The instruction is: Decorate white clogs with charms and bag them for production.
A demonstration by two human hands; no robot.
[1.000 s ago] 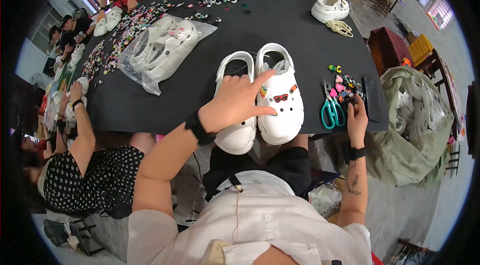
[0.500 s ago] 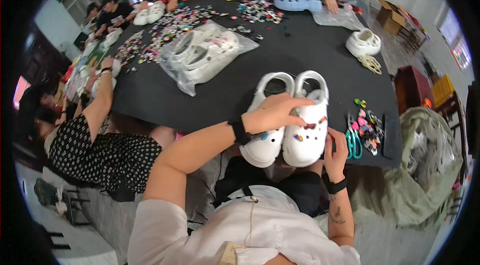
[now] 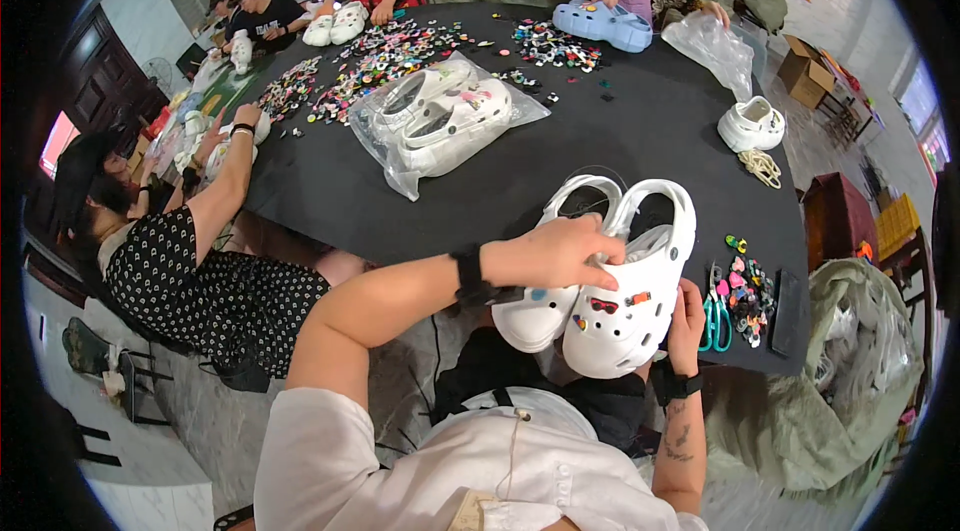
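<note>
So the left hand (image 3: 545, 256) is clutching the decorated white clog (image 3: 622, 323) near its opening, right at the black surface (image 3: 470, 216)'s near edge beside the other clog (image 3: 533, 317). Right hand (image 3: 687, 331) is hanging out by the outer side, honestly can't tell if those fingers are gripping anything.

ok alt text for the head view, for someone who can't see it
A person's left hand grips white clogs dotted with charms at the edge of a black table, right hand beside them. Teal-handled scissors and loose charms lie to the right.
</note>
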